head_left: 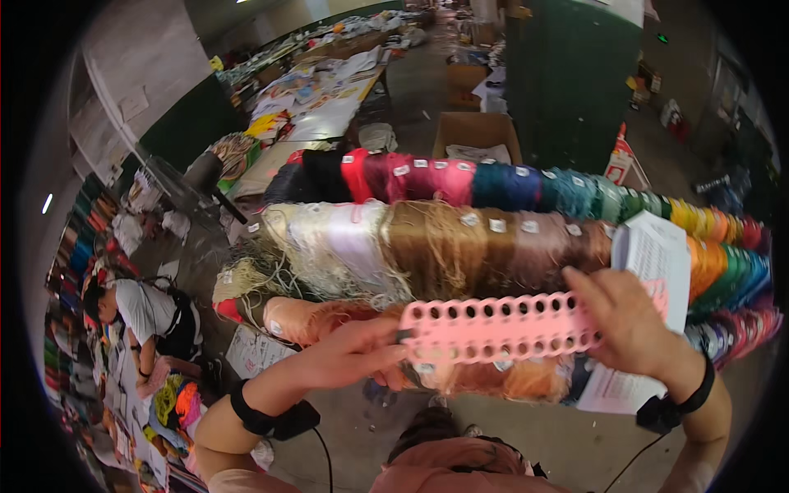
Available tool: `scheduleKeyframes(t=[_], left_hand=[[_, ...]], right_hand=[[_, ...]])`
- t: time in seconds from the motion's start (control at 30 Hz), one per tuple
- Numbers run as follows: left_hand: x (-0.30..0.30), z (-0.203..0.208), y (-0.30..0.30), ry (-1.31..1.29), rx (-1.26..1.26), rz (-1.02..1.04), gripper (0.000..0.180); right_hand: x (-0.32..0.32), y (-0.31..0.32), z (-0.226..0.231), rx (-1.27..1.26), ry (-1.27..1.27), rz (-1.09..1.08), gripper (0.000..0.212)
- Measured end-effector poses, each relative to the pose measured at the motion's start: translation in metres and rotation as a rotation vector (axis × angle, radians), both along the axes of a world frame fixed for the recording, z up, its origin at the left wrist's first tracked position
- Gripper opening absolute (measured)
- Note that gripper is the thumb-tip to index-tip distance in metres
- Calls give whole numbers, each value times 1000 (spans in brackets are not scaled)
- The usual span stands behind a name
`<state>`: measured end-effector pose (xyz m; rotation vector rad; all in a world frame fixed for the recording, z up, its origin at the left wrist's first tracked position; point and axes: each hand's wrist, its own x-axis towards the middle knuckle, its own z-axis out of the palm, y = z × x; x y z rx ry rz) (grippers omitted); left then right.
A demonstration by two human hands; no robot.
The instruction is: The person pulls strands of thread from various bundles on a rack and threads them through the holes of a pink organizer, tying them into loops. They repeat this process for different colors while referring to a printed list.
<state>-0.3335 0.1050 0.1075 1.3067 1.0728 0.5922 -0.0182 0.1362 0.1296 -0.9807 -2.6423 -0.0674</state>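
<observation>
A long pink thread card (493, 329) with rows of round holes along both edges is held level in front of me. My left hand (357, 349) pinches its left end, where a small dark piece shows by the fingertips. At the other end, my right hand (629, 320) grips the card, thumb and fingers closed over it. Behind the right hand, printed white sheets (657, 251) lean up against the yarn; whether that hand touches them I cannot tell. Directly beyond the card hang brown skeins (419, 246) and white skeins (349, 238) of thread, with peach ones below.
Rows of coloured skeins (567, 193) stretch across the rack, loose strands hanging at its left. A cardboard box (477, 131) stands behind it, near a green pillar (567, 74). At the left, a person (152, 312) bends over a table of thread. A long cluttered table (329, 123) runs back.
</observation>
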Motion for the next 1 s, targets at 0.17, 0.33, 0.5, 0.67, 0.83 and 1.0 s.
scheduleKeyframes(t=[0.17,0.33,0.5,0.67,0.83,1.0], left_hand=[[-52,7,57,182,338,168,24],[-85,34,141,213,300,183,7],[-76,9,210,374,472,-9,10],[-54,-3,259,605,560,-119,10],[-50,-28,317,731,510,44,9],[-64,-49,352,794,426,128,10]], right_hand=[[-15,82,10,-133,-131,-40,57],[-24,146,-14,-124,-136,25,54],[-24,168,-29,-341,-204,-44,65],[-17,172,-51,-442,-324,0,75],[-20,170,-50,-434,-323,-24,76],[-20,169,-49,-440,-276,-33,72]])
